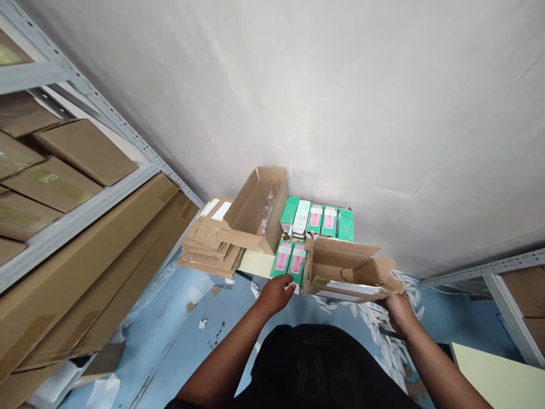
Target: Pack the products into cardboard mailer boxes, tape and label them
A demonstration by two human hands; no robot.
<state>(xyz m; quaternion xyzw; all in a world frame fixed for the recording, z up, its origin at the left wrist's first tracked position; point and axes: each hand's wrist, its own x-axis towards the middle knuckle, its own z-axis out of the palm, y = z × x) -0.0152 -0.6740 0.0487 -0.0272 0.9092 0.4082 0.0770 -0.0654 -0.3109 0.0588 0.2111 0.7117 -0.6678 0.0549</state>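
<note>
My left hand [276,293] reaches to the green and pink product boxes [290,259] standing on the floor, its fingers curled at their lower edge. My right hand [398,311] grips the near right corner of a small open cardboard carton [347,271] with torn flaps. A row of more green boxes [317,220] stands against the white wall behind. A larger open carton [258,209] lies on its side to the left, with clear plastic inside.
Flattened cardboard [208,244] is stacked left of the cartons. Metal shelving [72,221] with brown boxes fills the left side, and long cartons [97,272] lean under it. Paper scraps [383,324] litter the blue floor. Another shelf frame [506,295] stands at the right.
</note>
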